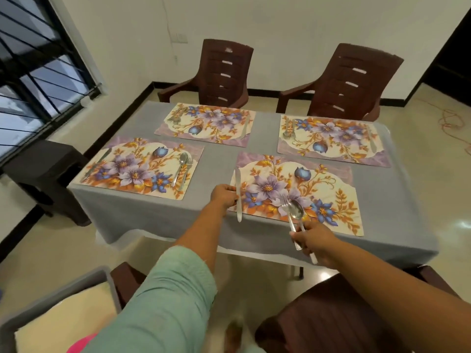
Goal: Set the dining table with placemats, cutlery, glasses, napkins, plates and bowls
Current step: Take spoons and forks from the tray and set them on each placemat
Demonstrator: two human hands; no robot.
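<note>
Left hand (224, 195) gripping knife (238, 197), right hand (314, 241) holding spoon (297, 213), seemingly fork (286, 203)

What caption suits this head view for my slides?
Left hand places knife; right hand holds fork and spoon.

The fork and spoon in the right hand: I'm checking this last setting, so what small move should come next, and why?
Probably lay the fork and spoon on the right side of the near placemat. The right hand holds both above it, the left hand is at the knife on its left edge.
</note>
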